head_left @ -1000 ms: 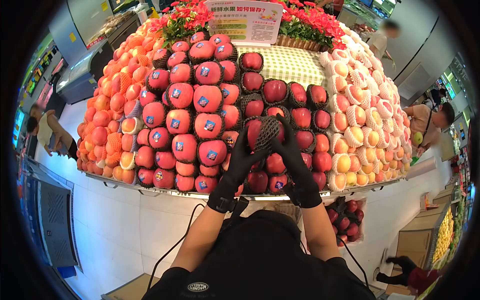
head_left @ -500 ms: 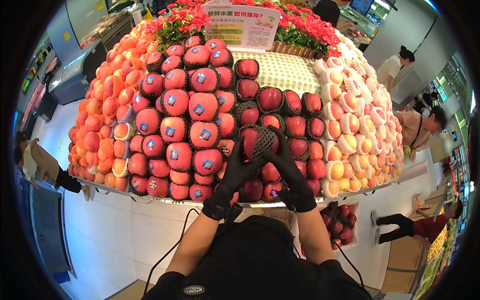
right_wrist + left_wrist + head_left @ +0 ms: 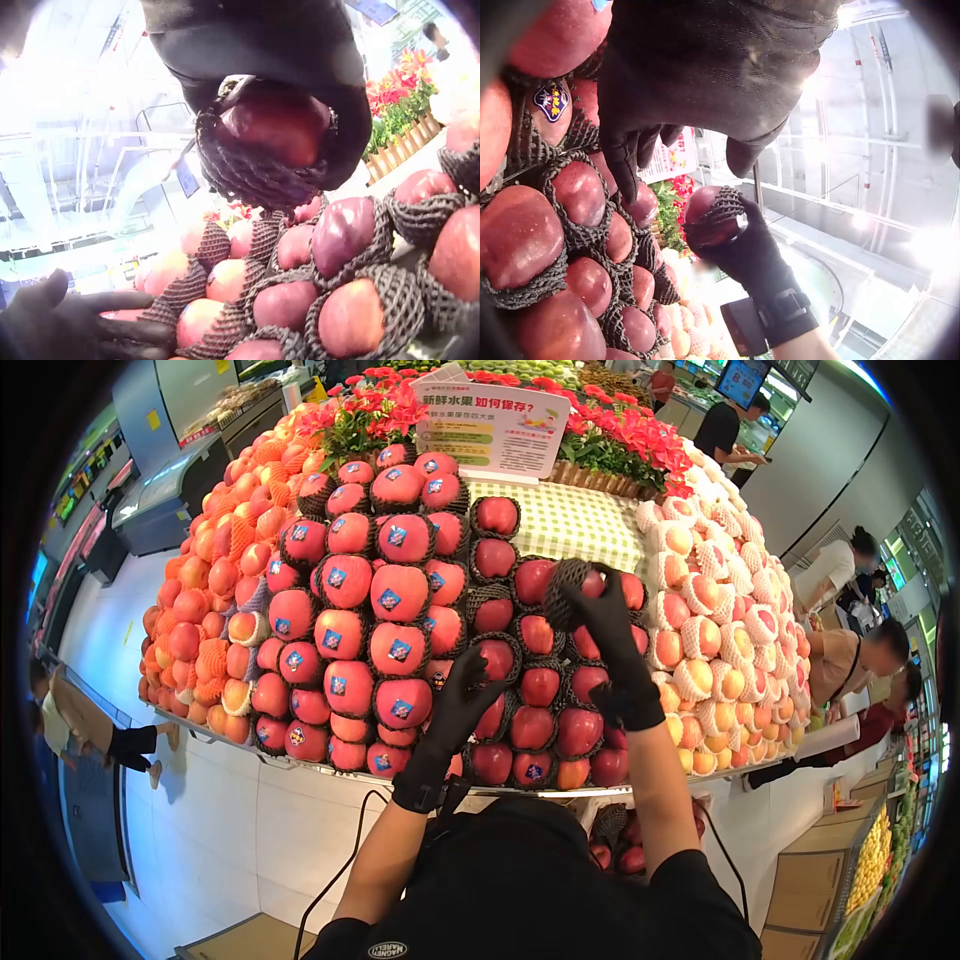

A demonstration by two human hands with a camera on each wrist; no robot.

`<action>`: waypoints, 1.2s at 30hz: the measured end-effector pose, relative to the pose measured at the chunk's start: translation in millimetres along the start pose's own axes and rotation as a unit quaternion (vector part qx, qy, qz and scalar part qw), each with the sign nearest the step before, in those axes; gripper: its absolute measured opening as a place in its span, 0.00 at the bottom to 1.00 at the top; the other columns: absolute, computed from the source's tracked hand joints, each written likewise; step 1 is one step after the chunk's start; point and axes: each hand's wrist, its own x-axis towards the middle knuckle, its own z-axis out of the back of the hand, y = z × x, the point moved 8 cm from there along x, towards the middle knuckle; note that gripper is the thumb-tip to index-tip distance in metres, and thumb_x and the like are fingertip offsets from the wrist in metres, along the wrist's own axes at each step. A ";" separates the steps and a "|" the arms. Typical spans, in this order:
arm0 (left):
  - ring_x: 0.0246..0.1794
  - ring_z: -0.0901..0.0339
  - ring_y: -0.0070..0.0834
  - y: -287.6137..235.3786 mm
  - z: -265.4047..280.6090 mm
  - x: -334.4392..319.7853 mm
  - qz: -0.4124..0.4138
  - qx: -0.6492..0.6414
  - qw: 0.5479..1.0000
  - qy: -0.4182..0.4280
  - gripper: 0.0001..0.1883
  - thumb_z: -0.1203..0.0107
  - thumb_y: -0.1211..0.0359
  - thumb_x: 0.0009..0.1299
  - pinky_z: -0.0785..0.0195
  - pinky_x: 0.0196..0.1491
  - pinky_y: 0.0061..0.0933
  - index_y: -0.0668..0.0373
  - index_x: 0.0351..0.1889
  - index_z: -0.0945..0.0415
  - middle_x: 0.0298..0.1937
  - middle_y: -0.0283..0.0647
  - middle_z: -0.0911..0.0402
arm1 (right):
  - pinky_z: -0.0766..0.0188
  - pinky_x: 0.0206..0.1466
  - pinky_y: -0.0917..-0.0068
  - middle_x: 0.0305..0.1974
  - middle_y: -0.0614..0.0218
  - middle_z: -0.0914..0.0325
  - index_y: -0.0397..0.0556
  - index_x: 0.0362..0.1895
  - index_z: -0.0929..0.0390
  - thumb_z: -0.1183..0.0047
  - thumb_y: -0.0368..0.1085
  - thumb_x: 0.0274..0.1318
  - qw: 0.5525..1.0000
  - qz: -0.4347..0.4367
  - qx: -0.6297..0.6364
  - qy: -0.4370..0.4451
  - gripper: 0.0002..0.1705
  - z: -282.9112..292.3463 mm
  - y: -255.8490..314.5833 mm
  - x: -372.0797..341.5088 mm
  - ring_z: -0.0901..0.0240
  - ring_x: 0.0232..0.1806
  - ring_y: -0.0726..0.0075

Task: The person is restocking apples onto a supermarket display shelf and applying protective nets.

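Note:
My gloved right hand (image 3: 612,635) grips a dark red apple (image 3: 572,592) in a black foam net, above the upper rows of dark red apples. In the right wrist view the held apple (image 3: 274,131) fills the space between thumb and fingers, its net around the lower side. My gloved left hand (image 3: 458,710), fingers spread and slightly bent, hovers over the front rows and holds nothing. The left wrist view shows that hand (image 3: 705,75) with a gap between thumb and fingers, and the netted apple (image 3: 714,214) in the other hand beyond.
Stickered red apples (image 3: 345,580) are stacked left of the dark ones; white-netted fruit (image 3: 710,600) lies to the right. Behind stand a checked cloth (image 3: 580,520), a sign (image 3: 490,425) and red flowers (image 3: 640,445). A person (image 3: 850,660) is at the right.
The hands have separated. My right hand has carried the netted apple up and to the right, while my left hand has let go and moved down and left.

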 end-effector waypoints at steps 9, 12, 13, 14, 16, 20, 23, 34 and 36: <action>0.56 0.28 0.28 20.2 3.5 -15.1 0.009 -0.042 0.999 -0.032 0.31 0.38 0.70 0.66 0.34 0.58 0.31 0.57 0.67 0.37 0.59 0.41 0.27 | 0.22 0.45 0.65 0.45 0.48 0.24 0.38 0.57 0.36 0.29 0.53 0.38 0.989 0.040 -0.137 -0.036 0.47 0.3 11.9 105.2 0.21 0.43 0.57; 0.57 0.28 0.27 14.1 7.5 -21.9 0.014 -0.004 0.999 -0.033 0.28 0.41 0.70 0.68 0.33 0.58 0.30 0.60 0.66 0.36 0.60 0.41 0.27 | 0.24 0.50 0.59 0.48 0.41 0.26 0.40 0.58 0.36 0.30 0.57 0.35 0.974 0.047 -0.217 -0.046 0.50 -3.0 -8.4 150.5 0.23 0.47 0.47; 0.57 0.28 0.27 11.0 8.4 -24.3 0.016 0.010 0.999 -0.034 0.27 0.43 0.71 0.69 0.32 0.59 0.30 0.62 0.66 0.37 0.60 0.41 0.28 | 0.25 0.51 0.58 0.49 0.40 0.27 0.42 0.58 0.36 0.30 0.57 0.33 0.967 0.038 -0.246 -0.055 0.50 -6.0 -8.9 158.9 0.24 0.48 0.45; 0.56 0.28 0.26 10.6 9.4 -26.4 0.022 0.007 0.999 -0.035 0.27 0.43 0.71 0.69 0.32 0.57 0.29 0.62 0.65 0.36 0.59 0.41 0.27 | 0.25 0.51 0.57 0.49 0.39 0.28 0.43 0.58 0.35 0.30 0.58 0.32 0.959 0.028 -0.275 -0.064 0.50 -8.4 -10.1 166.4 0.25 0.49 0.43; 0.52 0.26 0.25 12.0 11.8 -29.7 0.035 -0.001 0.999 -0.038 0.26 0.43 0.72 0.69 0.30 0.54 0.29 0.62 0.65 0.36 0.56 0.40 0.26 | 0.26 0.52 0.55 0.52 0.35 0.33 0.47 0.57 0.35 0.31 0.57 0.31 0.948 0.011 -0.309 -0.070 0.48 -15.9 -14.2 179.4 0.27 0.51 0.37; 0.49 0.26 0.23 23.0 14.6 -36.1 0.045 -0.021 0.998 -0.034 0.26 0.41 0.71 0.68 0.30 0.52 0.28 0.59 0.63 0.34 0.53 0.37 0.25 | 0.25 0.51 0.55 0.54 0.33 0.36 0.43 0.56 0.35 0.36 0.52 0.39 0.938 -0.014 -0.343 -0.044 0.42 -40.1 -19.7 186.5 0.26 0.49 0.37; 0.47 0.25 0.23 22.5 17.5 -38.2 0.043 -0.035 0.998 -0.041 0.23 0.43 0.73 0.69 0.29 0.50 0.26 0.63 0.62 0.35 0.50 0.37 0.24 | 0.25 0.50 0.55 0.54 0.33 0.35 0.42 0.55 0.35 0.37 0.50 0.40 0.925 -0.042 -0.378 -0.012 0.40 -56.1 -22.7 185.1 0.25 0.49 0.38; 0.58 0.29 0.26 22.4 23.5 -38.9 0.073 -0.078 0.993 -0.046 0.22 0.47 0.77 0.70 0.30 0.57 0.28 0.63 0.62 0.35 0.58 0.40 0.27 | 0.24 0.51 0.55 0.53 0.42 0.31 0.47 0.53 0.31 0.32 0.48 0.34 0.914 -0.044 -0.399 0.060 0.39 -76.7 -67.0 204.3 0.26 0.53 0.42; 0.57 0.28 0.25 21.6 22.0 -37.7 0.076 -0.082 0.993 -0.044 0.22 0.46 0.77 0.70 0.30 0.57 0.28 0.63 0.63 0.36 0.58 0.40 0.27 | 0.24 0.51 0.55 0.54 0.41 0.31 0.47 0.52 0.30 0.31 0.50 0.35 0.925 -0.018 -0.368 0.094 0.39 -77.8 -64.3 198.1 0.26 0.53 0.40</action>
